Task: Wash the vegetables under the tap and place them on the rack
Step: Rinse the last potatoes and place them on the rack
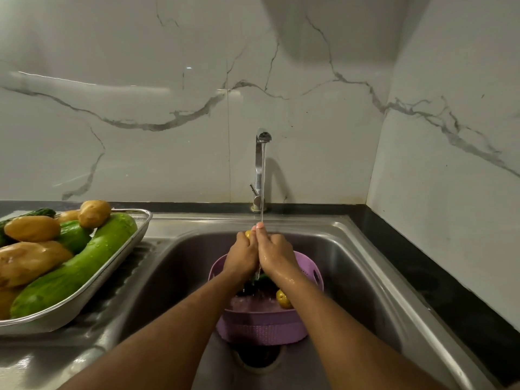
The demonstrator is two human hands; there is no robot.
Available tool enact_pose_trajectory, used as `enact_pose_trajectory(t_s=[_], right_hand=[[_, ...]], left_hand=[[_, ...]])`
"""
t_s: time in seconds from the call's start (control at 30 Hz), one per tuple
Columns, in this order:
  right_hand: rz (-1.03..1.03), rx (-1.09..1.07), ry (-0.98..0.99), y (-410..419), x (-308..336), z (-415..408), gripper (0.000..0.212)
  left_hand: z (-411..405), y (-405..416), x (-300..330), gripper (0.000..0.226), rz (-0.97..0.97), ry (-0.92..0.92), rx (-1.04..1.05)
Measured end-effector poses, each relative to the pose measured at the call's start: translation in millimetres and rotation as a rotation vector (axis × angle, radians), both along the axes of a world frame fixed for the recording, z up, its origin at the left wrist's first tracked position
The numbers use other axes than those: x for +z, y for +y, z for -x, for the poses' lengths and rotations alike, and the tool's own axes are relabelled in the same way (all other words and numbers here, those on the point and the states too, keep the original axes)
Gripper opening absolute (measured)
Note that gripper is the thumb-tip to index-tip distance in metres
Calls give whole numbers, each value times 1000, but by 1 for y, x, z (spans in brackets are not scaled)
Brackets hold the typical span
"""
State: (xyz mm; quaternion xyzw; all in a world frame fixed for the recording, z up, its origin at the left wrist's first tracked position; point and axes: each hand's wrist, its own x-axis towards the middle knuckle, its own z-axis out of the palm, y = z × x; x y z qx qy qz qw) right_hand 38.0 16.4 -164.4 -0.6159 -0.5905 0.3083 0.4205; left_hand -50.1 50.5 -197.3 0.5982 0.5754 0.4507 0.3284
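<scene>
Both hands, left hand and right hand, press together around a small potato under the tap stream. Below sits a purple colander; washed vegetables fill the rack.

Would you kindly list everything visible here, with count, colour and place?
tap: one, chrome, running, behind the sink
sink: one, steel, centre
colander: one, purple, in the sink
small potato: one, yellow, in the colander
rack: one, steel, left drainboard
potatoes: several, tan, on the rack
cucumbers: several, green, on the rack
held potato: one, yellow, under the stream
left hand: grips the held potato
right hand: grips it too
</scene>
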Motion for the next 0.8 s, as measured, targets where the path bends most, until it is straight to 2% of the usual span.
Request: enact_pose_trajectory(t_s=[0.1,0.2,0.33,0.5,0.6,0.7,0.8], right_hand=[[-54,-25,-56,-1,0,3,66],[-33,-36,20,1,2,0,64],[44,-2,134,5,3,-4,65],[20,76,-68,-9,6,1,68],[-26,72,-78,-10,2,5,63],[-9,33,70,0,-3,3,57],[47,4,216,13,-9,-4,51]], left_hand=[[2,2,0,44,20,3,-16],[5,-2,1,40,-5,-73,-72],[2,-7,2,44,-60,-5,-59],[3,4,2,40,48,38,12],[5,6,3,47,109,-127,-10],[4,1,8,30,53,-258,-48],[0,-4,11,31,27,-328,-86]])
